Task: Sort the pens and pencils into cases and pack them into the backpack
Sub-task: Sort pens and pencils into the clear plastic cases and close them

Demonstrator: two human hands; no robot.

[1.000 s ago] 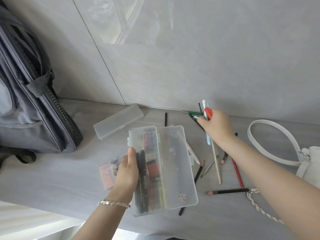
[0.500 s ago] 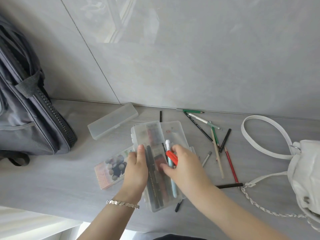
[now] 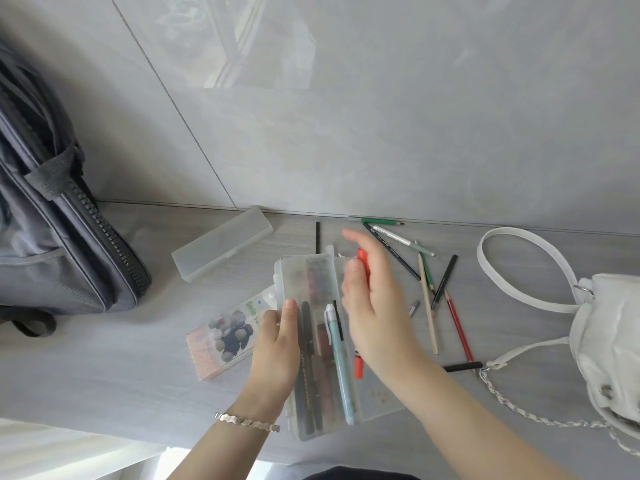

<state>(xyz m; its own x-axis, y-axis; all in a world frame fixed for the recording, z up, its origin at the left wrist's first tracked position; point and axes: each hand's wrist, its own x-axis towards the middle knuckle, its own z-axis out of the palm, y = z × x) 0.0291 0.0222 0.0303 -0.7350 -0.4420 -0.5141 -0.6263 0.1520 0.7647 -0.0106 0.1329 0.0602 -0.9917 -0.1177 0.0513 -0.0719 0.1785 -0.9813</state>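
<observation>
Translucent plastic hinged pencil case (image 3: pixel 311 306) lies open on the grey wood-grain desk (image 3: pixel 104 375), steadied by the left hand (image 3: pixel 277 348), fingers closed on its left edge. Pale blue pen (image 3: pixel 341 362) lies inside beside dark markers. Right hand (image 3: pixel 374 306) hovers over the lid, holding an orange-red pen (image 3: pixel 362 263) under loosely curled fingers. Risk: that pen slips from the loose hold and rolls. Loose pencils, among them a red pencil (image 3: pixel 459 330), lie to the right; a sweeping forearm could knock them off the near edge. Second frosted case (image 3: pixel 221 244) sits closed, far left. Grey zippered backpack (image 3: pixel 52 237) waits at far left.
</observation>
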